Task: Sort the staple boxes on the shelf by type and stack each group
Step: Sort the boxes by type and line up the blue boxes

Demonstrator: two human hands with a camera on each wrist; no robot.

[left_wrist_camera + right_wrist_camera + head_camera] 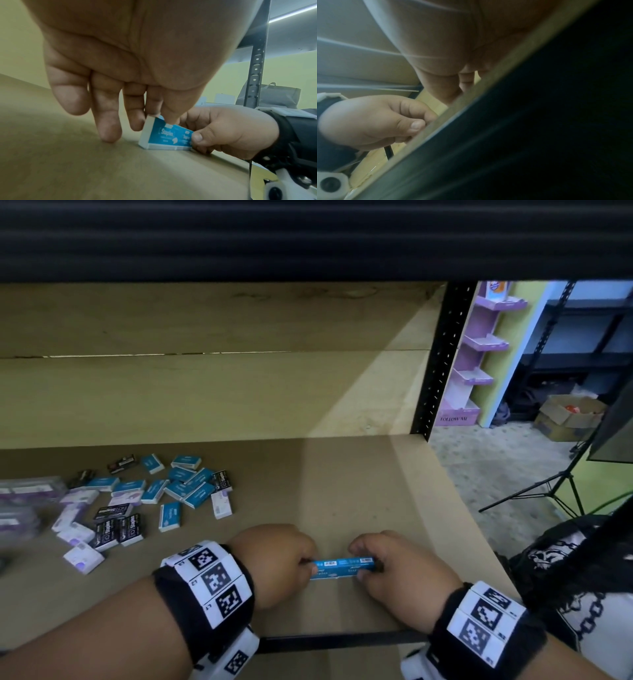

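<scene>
My left thumb and fingertips (137, 121) pinch one end of the blue staple box (342, 567), and my right thumb (197, 136) and curled fingers pinch the other end. I have the left hand (274, 563) and the right hand (404, 570) on the same load, which sits on its long edge on the shelf board (342, 491), near the front lip. From the left wrist view I read two "Staples" prints side by side on the blue face, so this may be two boxes held end to end; I cannot tell for sure. My left ring finger touches the board beside it, and the little finger hangs free.

The right wrist view is mostly dark, blocked by the shelf edge.

Well to the left lies the loose pile (144, 501). I count roughly eleven blue boxes (171, 517), about six black ones (132, 529) and some seven white-and-purple ones (84, 556), scattered flat or tilted, several overlapping. The counts are approximate, for the far left is blurred. Clear plastic packs (24, 494) sit at the left edge.
</scene>
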